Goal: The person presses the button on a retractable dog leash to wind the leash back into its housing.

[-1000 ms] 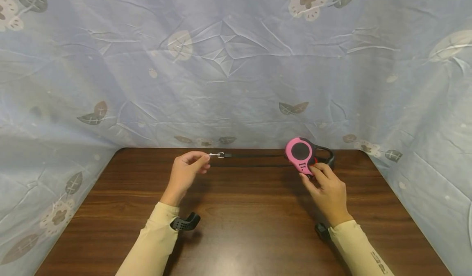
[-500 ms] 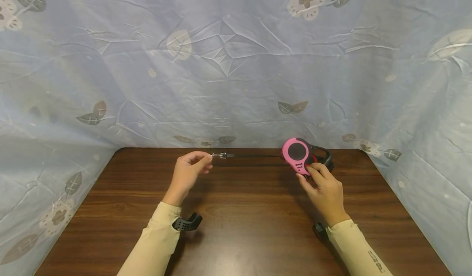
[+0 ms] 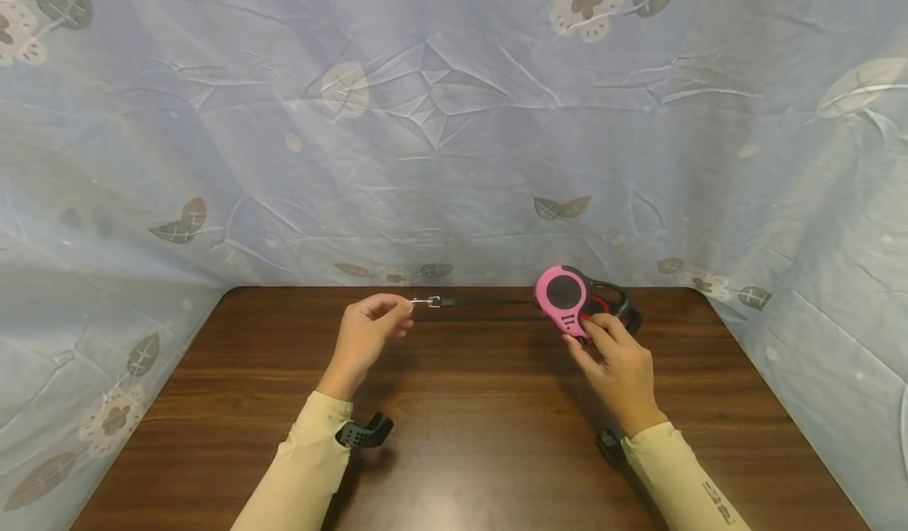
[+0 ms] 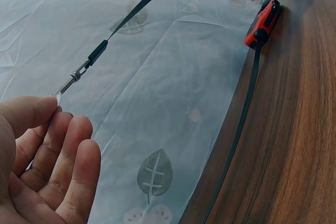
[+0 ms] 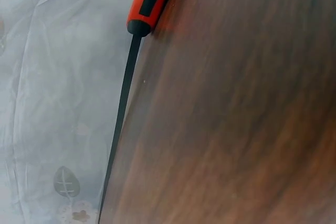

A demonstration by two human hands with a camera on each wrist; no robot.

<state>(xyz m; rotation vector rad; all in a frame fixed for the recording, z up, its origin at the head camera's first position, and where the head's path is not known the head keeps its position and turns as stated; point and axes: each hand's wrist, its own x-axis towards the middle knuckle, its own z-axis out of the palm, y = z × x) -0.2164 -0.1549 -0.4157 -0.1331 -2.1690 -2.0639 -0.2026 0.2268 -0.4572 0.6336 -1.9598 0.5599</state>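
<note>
In the head view my right hand [image 3: 617, 369] holds a pink and black retractable dog leash [image 3: 563, 293] by its lower part, between thumb and fingers, above the table's far edge. A thin black strap runs left from its case to a metal snap hook [image 3: 431, 302]. My left hand [image 3: 370, 338] pinches the end of that snap hook between thumb and index finger. In the left wrist view the strap [image 4: 131, 19] slants up taut to the pink case, and the other fingers [image 4: 84, 171] are loosely curled. The right hand is out of sight in its own wrist view.
A second, red and black retractable leash [image 4: 262, 23] lies on the brown wooden table [image 3: 454, 421] near the far edge, its black strap [image 5: 122, 103] stretched along that edge. In the head view it is partly behind the pink leash. A patterned light-blue cloth [image 3: 440, 161] hangs around the table.
My right hand has shifted slightly left with the pink leash, and my left hand slightly right with the snap hook. The gap between them is a little shorter; both grips are unchanged.
</note>
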